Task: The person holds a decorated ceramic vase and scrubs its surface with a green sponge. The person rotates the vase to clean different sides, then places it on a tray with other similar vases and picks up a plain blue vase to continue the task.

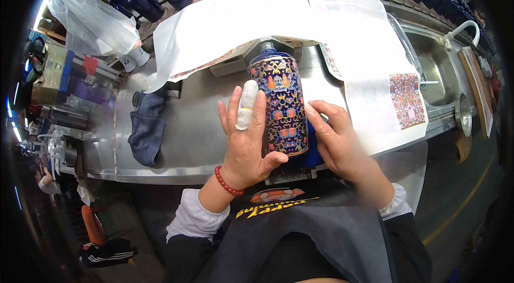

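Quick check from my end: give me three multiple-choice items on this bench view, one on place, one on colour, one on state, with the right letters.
1. Where does the dark cloth lie?
A. left of the patterned bottle
B. in the sink
C. on the bottle

2. What colour is the bracelet on the left wrist?
A. green
B. red
C. white

3. How is the patterned bottle held?
A. upright, untouched
B. lying down between the left hand and the right hand
C. hanging from a hook

Answers: 1 A, the cloth sits on the metal bench left of the bottle; 2 B, red beads show; 3 B, both hands press its sides.
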{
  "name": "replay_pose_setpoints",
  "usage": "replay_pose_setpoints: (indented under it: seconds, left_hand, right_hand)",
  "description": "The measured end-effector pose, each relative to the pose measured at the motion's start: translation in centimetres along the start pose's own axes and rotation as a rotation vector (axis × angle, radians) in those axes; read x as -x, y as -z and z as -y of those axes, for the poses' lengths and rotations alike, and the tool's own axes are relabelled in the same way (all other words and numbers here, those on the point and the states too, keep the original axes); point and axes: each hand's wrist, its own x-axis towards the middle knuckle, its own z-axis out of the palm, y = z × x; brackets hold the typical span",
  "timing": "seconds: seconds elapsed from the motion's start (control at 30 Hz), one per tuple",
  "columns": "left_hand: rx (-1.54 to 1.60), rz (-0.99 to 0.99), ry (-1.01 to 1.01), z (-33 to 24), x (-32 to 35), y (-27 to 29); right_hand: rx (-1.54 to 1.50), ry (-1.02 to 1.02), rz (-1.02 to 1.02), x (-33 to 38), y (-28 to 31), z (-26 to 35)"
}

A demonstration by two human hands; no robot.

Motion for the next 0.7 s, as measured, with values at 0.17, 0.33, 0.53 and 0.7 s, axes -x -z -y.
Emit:
replay_pose_setpoints:
  seconds: [0.17,0.33,0.53,0.7]
  left_hand:
    - [-0.141,0.094,-0.063,-0.2,-1.3,0.4]
    - [-0.100,0.097,-0.010,-0.3,-2.3,0.5]
    - [-0.207,0.125,-0.055,-0.7,-3.5,0.5]
    - [-0.103,0.079,0.034,-0.6,-3.7,0.7]
  right_hand:
    - [-0.007,0.007,0.011,-0.5,-0.4,-0.3]
    - [-0.025,0.009,0.001,-0.4,-0.8,-0.6]
    - [-0.037,0.023,-0.025,-0.6,-0.5,-0.5]
    - [-0.027,0.024,-0.054,-1.6,-0.3,-1.2]
